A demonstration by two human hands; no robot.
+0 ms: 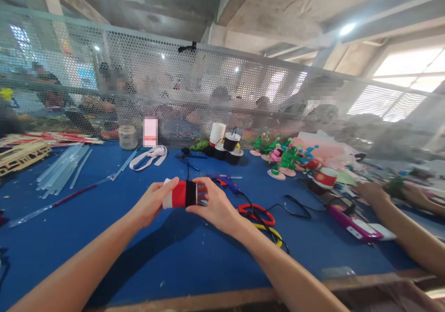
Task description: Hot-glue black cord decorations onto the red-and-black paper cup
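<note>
Above the blue tabletop, both hands hold a small cylinder banded in white, red and black point(179, 194), lying on its side. My left hand point(153, 200) grips its white end, thumb along the top. Around the black end are the fingers and thumb of my right hand point(213, 203). A thin black cord rises from behind the cylinder. Just beyond my right hand lies a blue glue gun point(227, 182), its nozzle side partly hidden. Scissors with red handles point(259, 213) sit by my right wrist, with a yellow loop point(273, 232) beside them.
Glue sticks point(64, 170), a glass jar point(128, 137) and white ribbon point(149, 158) are at the left. Black-and-white cups point(231, 141) and green pipe-cleaner figures point(288, 159) stand toward the back. A purple power strip point(354, 224) lies right, near another person's arm point(399, 224). Perforated metal screen point(194, 89) borders the table.
</note>
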